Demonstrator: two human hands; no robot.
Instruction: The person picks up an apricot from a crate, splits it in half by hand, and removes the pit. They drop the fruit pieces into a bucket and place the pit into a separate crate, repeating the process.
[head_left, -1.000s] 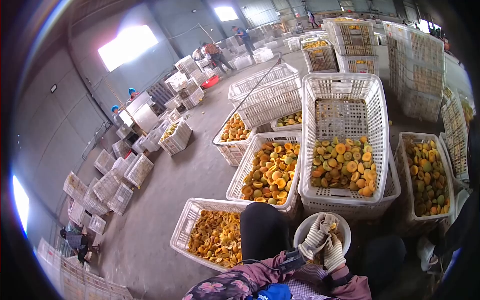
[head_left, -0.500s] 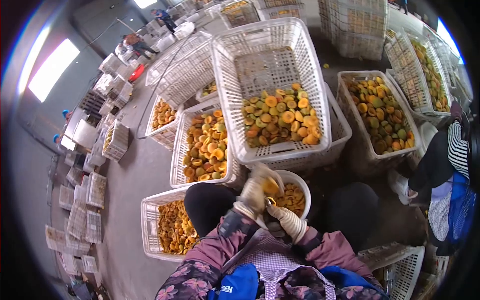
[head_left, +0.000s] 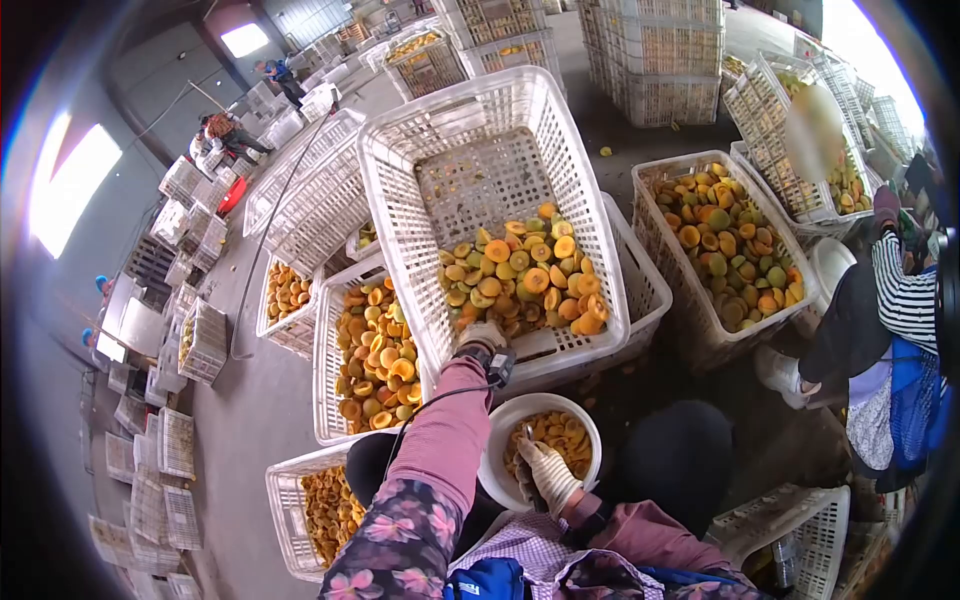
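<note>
Left hand (head_left: 484, 338) among fruit halves (head_left: 537, 280), grip unclear, right hand (head_left: 550, 476) clasping tool (head_left: 529, 432), tip and length apparently forward

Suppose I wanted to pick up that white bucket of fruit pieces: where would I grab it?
The white bucket is probably best held by its rim, from above, with hands at left and right: it stands open-topped, and its round edge shows on both sides. The near edge looks awkward, as the gloved right hand and its wrist cover part of it.

Grey floor (head_left: 245, 425): crate of cut fruit (head_left: 288, 505), lower left; white crates (head_left: 177, 440), far left; red basin (head_left: 232, 195), upper left.
</note>
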